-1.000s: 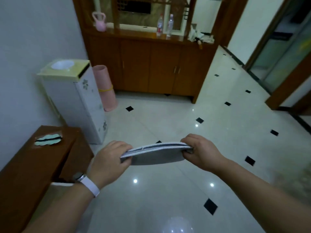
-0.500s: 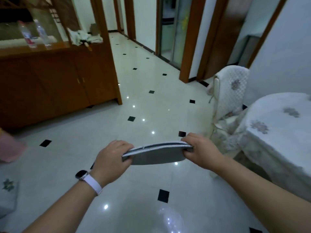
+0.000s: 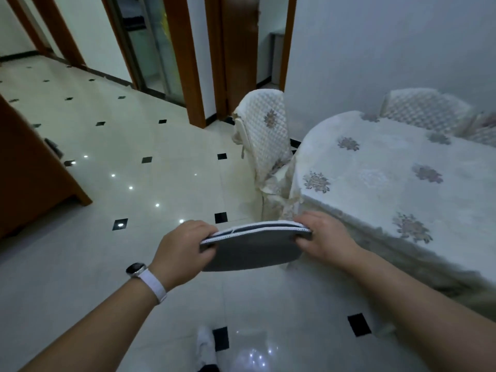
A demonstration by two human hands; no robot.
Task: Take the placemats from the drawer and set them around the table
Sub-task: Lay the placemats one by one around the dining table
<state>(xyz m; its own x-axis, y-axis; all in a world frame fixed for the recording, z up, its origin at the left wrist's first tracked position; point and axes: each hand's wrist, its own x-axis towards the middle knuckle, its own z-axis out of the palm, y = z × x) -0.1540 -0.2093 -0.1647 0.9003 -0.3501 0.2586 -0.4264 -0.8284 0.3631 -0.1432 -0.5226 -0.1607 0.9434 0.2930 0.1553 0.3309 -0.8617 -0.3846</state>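
Note:
A flat stack of grey placemats (image 3: pixel 255 249) with white stitched edges hangs level in front of me. My left hand (image 3: pixel 182 245) grips its left end and my right hand (image 3: pixel 322 237) grips its right end. The stack is above the tiled floor, just left of the near edge of the table (image 3: pixel 389 189). The table has a white cloth with flower prints, and nothing lies on the part I see.
A chair (image 3: pixel 265 138) in a quilted white cover stands at the table's left end, another chair (image 3: pixel 421 108) at its far side. A brown wooden cabinet (image 3: pixel 29 173) is at the left. Doorways with brown frames lie beyond the tiled floor (image 3: pixel 134 183).
My view has swung right from the cabinet and corridor to the table, which is now much nearer. Both hands keep the same hold on the placemats.

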